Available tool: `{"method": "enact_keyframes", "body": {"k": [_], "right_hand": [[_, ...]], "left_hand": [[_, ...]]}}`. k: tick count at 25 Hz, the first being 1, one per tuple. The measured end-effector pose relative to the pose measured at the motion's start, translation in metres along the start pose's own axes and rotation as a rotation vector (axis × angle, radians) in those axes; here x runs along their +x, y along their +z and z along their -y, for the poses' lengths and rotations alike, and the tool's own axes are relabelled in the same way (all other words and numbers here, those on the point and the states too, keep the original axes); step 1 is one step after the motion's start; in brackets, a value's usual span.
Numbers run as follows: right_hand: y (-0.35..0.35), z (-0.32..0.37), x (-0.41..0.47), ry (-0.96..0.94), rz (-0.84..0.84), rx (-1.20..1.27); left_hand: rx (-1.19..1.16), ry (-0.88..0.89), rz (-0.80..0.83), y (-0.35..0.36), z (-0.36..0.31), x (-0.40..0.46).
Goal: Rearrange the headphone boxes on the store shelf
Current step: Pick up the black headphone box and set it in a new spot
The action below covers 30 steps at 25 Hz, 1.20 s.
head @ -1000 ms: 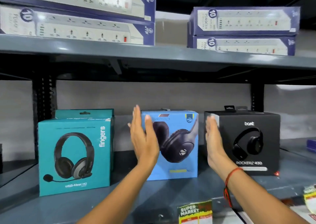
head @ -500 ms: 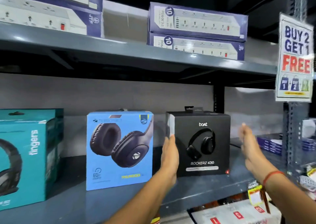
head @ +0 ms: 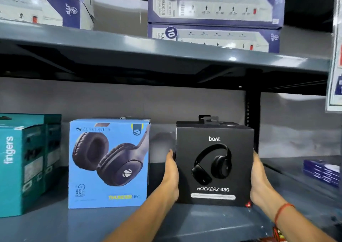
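Observation:
A black boat Rockerz 430 headphone box [head: 214, 164] stands upright on the grey lower shelf [head: 114, 223]. My left hand [head: 171, 175] presses flat against its left side and my right hand [head: 259, 182] against its right side, so both hold it between them. Left of it, with a gap, stands a blue Zebronics headphone box [head: 109, 164]. At the far left edge are two teal Fingers headset boxes [head: 22, 167], one behind the other.
The upper shelf [head: 166, 51] carries stacked purple-and-white power strip boxes [head: 214, 6] and more at the left [head: 46, 10]. A promo sign [head: 335, 56] hangs at the right edge. Small dark blue boxes [head: 322, 171] lie on the shelf at the right.
Both hands left the blue box and moved right to the black box. The left hand reached it first; the right hand has now closed in on its right side.

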State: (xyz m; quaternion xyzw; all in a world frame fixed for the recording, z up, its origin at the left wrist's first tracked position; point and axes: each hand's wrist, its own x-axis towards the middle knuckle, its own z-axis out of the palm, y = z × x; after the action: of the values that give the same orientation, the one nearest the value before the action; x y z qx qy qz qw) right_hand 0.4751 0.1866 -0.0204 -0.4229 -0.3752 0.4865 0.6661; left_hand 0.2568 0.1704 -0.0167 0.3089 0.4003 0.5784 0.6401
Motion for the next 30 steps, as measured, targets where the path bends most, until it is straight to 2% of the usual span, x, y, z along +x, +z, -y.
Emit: {"method": "enact_keyframes", "body": {"k": [9, 30], "right_hand": [[0.004, 0.003, 0.01, 0.016, -0.024, -0.001], [0.002, 0.002, 0.01, 0.031, 0.039, 0.015]], "left_hand": [[0.045, 0.082, -0.148, 0.009, 0.009, 0.003], [0.005, 0.164, -0.263, 0.005, 0.013, 0.006]]}}
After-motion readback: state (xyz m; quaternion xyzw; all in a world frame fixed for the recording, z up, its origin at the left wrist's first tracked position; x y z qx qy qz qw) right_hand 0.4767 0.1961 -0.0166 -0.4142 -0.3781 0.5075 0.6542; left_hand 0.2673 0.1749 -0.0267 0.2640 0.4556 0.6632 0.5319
